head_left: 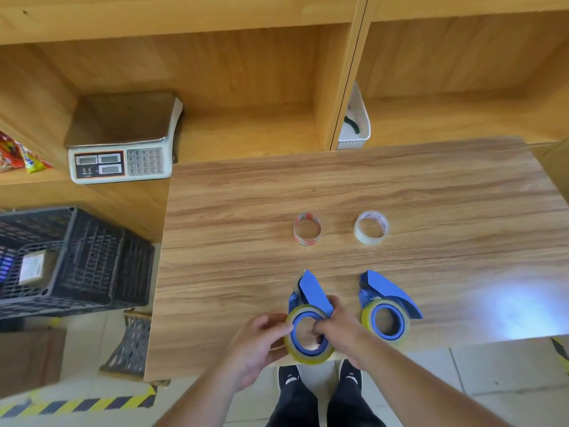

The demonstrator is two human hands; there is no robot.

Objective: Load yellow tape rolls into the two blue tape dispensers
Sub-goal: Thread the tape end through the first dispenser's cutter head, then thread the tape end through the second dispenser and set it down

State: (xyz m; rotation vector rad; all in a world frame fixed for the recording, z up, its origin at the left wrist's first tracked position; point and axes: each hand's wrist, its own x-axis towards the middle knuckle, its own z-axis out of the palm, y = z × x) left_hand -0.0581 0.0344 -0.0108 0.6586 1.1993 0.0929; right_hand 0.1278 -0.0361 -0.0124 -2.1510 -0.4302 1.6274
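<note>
Both bare forearms reach up from the bottom edge and meet at the near edge of the table (338, 186), at about 6 o'clock on its top. The left hand (261, 343) comes in from 7 o'clock, palm turned inward, its fingers curled around the left rim of a yellow tape roll (300, 354) with the thumb on the roll's outer face. The right hand (341, 328) comes in from 5 o'clock, wrist bent; its fingers are closed, the tips hooked into the roll's round opening and over the blue hub there. So both hands are pinched onto this roll, neither spread.

The roll is a glossy, translucent yellow ring seated on the left blue tape dispenser (311, 292), a hard plastic piece with a flat wedge-shaped blade guard pointing to 12 o'clock. Just beside it, at 3 o'clock, the right blue tape dispenser (388, 288) lies untouched on the table with a second yellow tape roll (368, 314) already on its blue hub.

Farther up the table, toward 12 o'clock, stand two thin empty rings apart from each other: a red-printed core (307, 240) and a pale white core (369, 238). The table has a smooth wood-grain laminate top.
</note>
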